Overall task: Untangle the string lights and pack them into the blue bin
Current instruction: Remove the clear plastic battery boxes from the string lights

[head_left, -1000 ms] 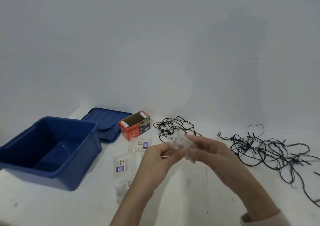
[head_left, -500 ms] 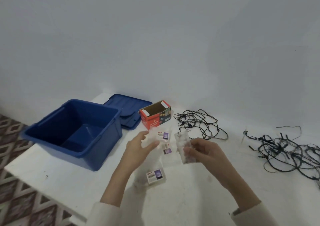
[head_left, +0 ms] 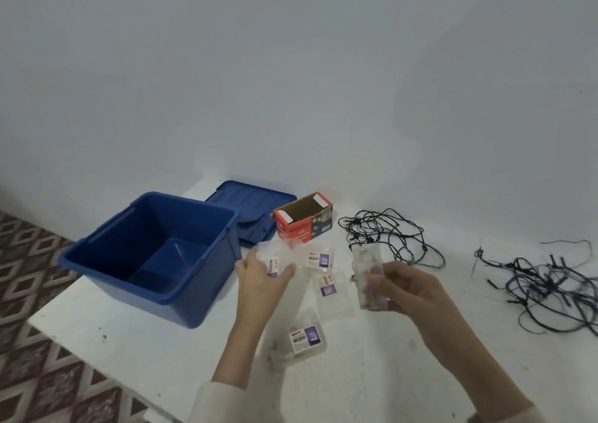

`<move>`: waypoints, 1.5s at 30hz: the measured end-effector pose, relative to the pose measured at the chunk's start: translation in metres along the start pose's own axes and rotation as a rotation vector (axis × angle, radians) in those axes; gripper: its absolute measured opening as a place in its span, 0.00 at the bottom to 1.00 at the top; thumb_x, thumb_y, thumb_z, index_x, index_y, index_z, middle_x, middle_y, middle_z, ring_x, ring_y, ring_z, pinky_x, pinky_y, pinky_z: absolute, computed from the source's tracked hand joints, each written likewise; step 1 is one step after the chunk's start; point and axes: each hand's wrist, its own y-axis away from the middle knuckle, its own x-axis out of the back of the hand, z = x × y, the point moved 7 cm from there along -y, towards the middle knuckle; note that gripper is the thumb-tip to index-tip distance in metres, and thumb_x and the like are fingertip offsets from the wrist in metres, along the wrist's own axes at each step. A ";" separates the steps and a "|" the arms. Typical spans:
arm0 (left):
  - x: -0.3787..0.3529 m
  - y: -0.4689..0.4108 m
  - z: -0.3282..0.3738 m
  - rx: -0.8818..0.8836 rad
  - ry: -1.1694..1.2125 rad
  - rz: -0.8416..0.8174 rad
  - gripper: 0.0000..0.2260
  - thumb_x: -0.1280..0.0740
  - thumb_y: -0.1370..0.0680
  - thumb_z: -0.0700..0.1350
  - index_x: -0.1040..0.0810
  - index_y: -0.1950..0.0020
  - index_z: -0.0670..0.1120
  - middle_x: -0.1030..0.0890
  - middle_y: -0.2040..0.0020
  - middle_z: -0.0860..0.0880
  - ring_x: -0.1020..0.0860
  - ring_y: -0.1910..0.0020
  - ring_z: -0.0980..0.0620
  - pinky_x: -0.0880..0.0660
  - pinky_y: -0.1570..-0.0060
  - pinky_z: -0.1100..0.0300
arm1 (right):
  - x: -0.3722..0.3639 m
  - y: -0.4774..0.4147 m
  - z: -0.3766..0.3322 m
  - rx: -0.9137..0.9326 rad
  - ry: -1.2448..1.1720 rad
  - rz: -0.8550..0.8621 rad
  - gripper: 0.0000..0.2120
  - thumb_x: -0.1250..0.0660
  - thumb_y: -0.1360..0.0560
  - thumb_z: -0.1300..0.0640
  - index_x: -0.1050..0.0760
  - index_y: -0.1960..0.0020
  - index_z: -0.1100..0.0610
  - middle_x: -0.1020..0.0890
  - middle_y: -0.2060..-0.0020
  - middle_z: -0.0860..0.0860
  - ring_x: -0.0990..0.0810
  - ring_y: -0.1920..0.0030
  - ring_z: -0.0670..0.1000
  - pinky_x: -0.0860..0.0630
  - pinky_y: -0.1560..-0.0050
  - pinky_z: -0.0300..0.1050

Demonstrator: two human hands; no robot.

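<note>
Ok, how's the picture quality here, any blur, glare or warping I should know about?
Head view: soft, even light, no hard glare, a faint broad shadow on the wall at right; head view: the clear packet in the right hand looks smeared, the dark wires at the right edge soft; head view: print on the red box is readable.

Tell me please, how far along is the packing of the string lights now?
Done: only the blue bin stands open, lid behind it; no lights show inside. In hand: the left hand holds a small clear packet, the right hand grips a clear pack. Left: the middle tangle and the right tangle of black string lights lie knotted on the table, unpacked.
</note>
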 end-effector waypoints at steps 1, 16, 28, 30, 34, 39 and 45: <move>0.002 0.010 0.014 -0.075 0.077 0.000 0.35 0.28 0.28 0.50 0.42 0.27 0.48 0.38 0.31 0.47 0.26 0.58 0.59 0.27 0.52 0.60 | -0.008 0.001 -0.008 -0.005 -0.111 -0.039 0.07 0.30 0.30 0.60 0.19 0.55 0.62 0.15 0.58 0.57 0.17 0.57 0.54 0.20 0.58 0.44; -0.007 0.102 0.112 -0.442 0.562 -0.262 0.32 0.29 0.27 0.46 0.41 0.28 0.55 0.22 0.48 0.64 0.22 0.49 0.58 0.25 0.49 0.60 | 0.001 0.042 -0.082 0.352 -0.103 0.188 0.09 0.34 0.28 0.56 0.20 0.53 0.59 0.15 0.56 0.51 0.18 0.54 0.47 0.26 0.50 0.38; -0.028 0.143 0.148 -0.462 0.878 -0.414 0.20 0.38 0.24 0.58 0.33 0.35 0.54 0.18 0.48 0.51 0.20 0.45 0.48 0.27 0.40 0.42 | 0.045 0.077 -0.107 0.446 0.352 0.396 0.10 0.32 0.33 0.44 0.20 0.59 0.49 0.19 0.64 0.51 0.23 0.62 0.50 0.27 0.59 0.39; -0.030 0.149 0.152 -0.476 0.903 -0.374 0.18 0.39 0.25 0.55 0.33 0.36 0.54 0.18 0.52 0.52 0.19 0.49 0.49 0.24 0.43 0.48 | 0.048 0.078 -0.108 0.448 0.410 0.392 0.10 0.32 0.33 0.45 0.19 0.59 0.50 0.20 0.66 0.49 0.23 0.64 0.47 0.27 0.61 0.39; -0.040 0.158 0.155 -0.482 0.868 -0.387 0.11 0.43 0.21 0.51 0.34 0.39 0.61 0.20 0.50 0.53 0.21 0.48 0.54 0.24 0.48 0.61 | 0.054 0.083 -0.111 0.480 0.557 0.437 0.09 0.34 0.32 0.43 0.20 0.59 0.48 0.23 0.65 0.45 0.23 0.63 0.46 0.27 0.62 0.36; -0.049 0.165 0.157 -0.414 0.918 -0.420 0.13 0.44 0.20 0.51 0.33 0.35 0.55 0.21 0.45 0.51 0.20 0.48 0.57 0.22 0.47 0.60 | 0.044 0.097 -0.112 0.559 0.640 0.424 0.09 0.41 0.24 0.48 0.22 0.50 0.43 0.28 0.62 0.42 0.26 0.59 0.40 0.34 0.59 0.24; -0.049 0.173 0.160 -0.408 0.917 -0.447 0.11 0.45 0.20 0.51 0.31 0.38 0.59 0.18 0.48 0.56 0.19 0.48 0.58 0.23 0.45 0.58 | 0.041 0.107 -0.105 0.624 0.543 0.509 0.18 0.44 0.24 0.48 0.25 0.37 0.50 0.27 0.58 0.43 0.26 0.58 0.39 0.33 0.58 0.24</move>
